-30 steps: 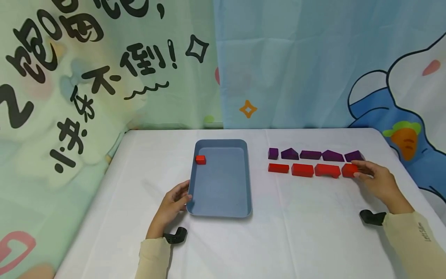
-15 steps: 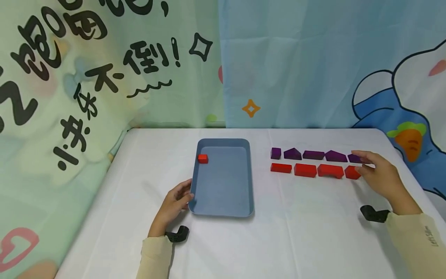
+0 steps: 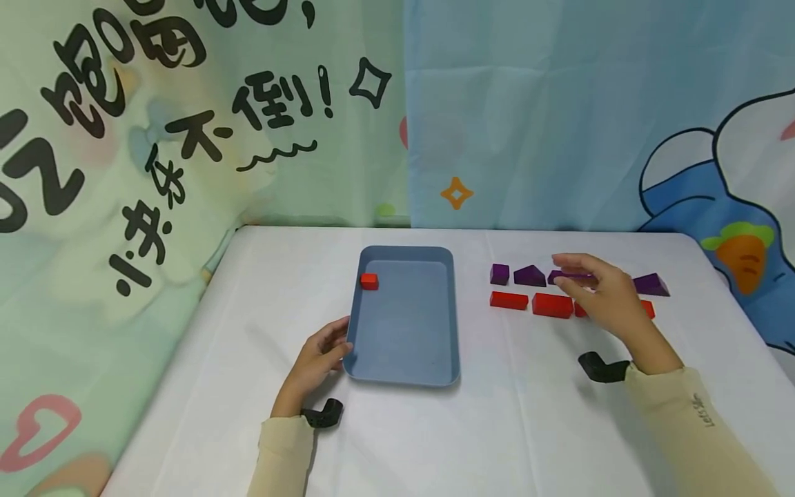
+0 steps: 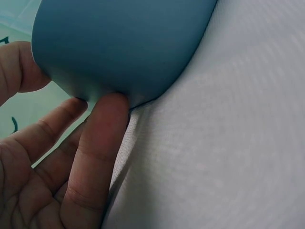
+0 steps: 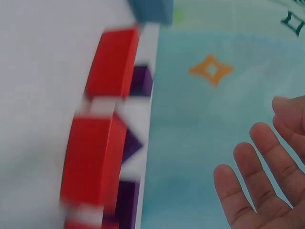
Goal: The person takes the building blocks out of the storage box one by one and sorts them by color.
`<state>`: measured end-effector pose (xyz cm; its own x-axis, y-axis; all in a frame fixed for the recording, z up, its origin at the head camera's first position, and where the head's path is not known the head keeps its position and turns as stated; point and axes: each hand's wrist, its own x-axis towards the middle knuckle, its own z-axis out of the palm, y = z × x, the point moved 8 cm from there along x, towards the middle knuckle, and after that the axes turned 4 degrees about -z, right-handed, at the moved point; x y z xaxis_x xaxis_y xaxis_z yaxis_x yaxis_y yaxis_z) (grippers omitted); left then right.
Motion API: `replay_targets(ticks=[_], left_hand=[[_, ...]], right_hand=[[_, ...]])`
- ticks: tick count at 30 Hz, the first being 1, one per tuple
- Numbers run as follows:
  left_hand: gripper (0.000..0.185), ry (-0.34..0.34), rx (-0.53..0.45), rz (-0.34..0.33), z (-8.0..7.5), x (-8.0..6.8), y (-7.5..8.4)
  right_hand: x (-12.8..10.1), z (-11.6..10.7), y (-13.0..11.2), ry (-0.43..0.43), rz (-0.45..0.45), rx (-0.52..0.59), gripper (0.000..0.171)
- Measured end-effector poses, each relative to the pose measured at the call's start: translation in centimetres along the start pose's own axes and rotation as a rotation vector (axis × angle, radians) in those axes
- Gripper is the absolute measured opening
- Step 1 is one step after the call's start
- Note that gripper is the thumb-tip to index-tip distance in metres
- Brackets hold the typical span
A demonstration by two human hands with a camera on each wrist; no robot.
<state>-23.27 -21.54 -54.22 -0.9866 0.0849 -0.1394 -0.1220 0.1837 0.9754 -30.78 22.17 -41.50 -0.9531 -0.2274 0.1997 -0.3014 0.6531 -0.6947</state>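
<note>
My left hand (image 3: 317, 359) holds the near left side of a blue-grey tray (image 3: 404, 338); in the left wrist view, fingers (image 4: 97, 138) press the tray's outer wall (image 4: 119, 47) while the thumb meets its edge. A small red block (image 3: 369, 281) lies inside, by the left wall. Over two rows of toy blocks hovers my right hand (image 3: 599, 297), fingers spread and nothing held, hiding several blocks. The front row is red, with a long block (image 3: 508, 300) and a thicker one (image 3: 552, 306). Behind are purple blocks: a cube (image 3: 499, 274), a pointed one (image 3: 529, 276) and another at the right end (image 3: 651, 284).
A white cloth covers the table (image 3: 528, 414). Printed curtains (image 3: 497, 138) hang behind its far edge. A black wrist device (image 3: 324, 414) sits at the left wrist, and a similar device (image 3: 602, 368) at the right.
My right hand has moved left from the right end of the rows, where it touched the last red block, to above their middle. The left hand stays at the tray. The head view has shifted slightly.
</note>
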Motion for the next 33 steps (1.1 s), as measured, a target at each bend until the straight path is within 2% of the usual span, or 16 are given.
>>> replay_targets(ticks=[10, 18, 27, 33], left_hand=[[0.060, -0.012, 0.010, 0.004, 0.0, 0.5, -0.2], [0.060, -0.015, 0.014, 0.007, 0.0, 0.5, 0.0], [0.059, -0.028, 0.007, 0.021, 0.1, 0.6, 0.0], [0.059, -0.017, 0.012, 0.013, -0.2, 0.4, 0.0]], right_hand=[[4.0, 6.9, -5.5, -0.060, -0.100, 0.171, 0.039], [7.6, 12.6, -7.7, -0.097, -0.113, 0.274, 0.035], [9.8, 18.8, -9.7, -0.171, -0.115, 0.299, 0.035], [10.5, 22.0, -10.5, -0.219, -0.063, 0.263, 0.039]])
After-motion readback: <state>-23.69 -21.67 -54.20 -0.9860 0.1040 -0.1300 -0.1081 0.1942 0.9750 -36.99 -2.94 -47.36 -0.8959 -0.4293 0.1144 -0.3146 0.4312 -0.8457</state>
